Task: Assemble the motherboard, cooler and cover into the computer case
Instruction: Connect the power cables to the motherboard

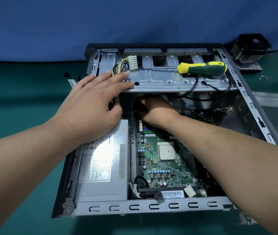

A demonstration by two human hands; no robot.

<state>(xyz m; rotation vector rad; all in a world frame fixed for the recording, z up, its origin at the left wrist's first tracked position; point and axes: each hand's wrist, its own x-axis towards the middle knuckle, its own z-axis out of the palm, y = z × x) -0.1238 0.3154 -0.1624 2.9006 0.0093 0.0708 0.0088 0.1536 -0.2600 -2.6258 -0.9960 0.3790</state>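
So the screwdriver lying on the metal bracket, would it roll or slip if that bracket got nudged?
Probably. The screwdriver has a rounded handle and lies loose on the smooth metal bracket, so it could roll. Its ribbed grip may slow sliding somewhat. The left hand rests flat on that bracket, so a push there might shift it.

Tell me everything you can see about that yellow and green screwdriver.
The screwdriver has a thick handle, dark green in the middle with yellow ends, and a thin shiny metal shaft. It lies flat, untouched, on the grey metal drive bracket at the far side of the open case, handle to the right, tip pointing left toward a white connector. Neither hand touches it.
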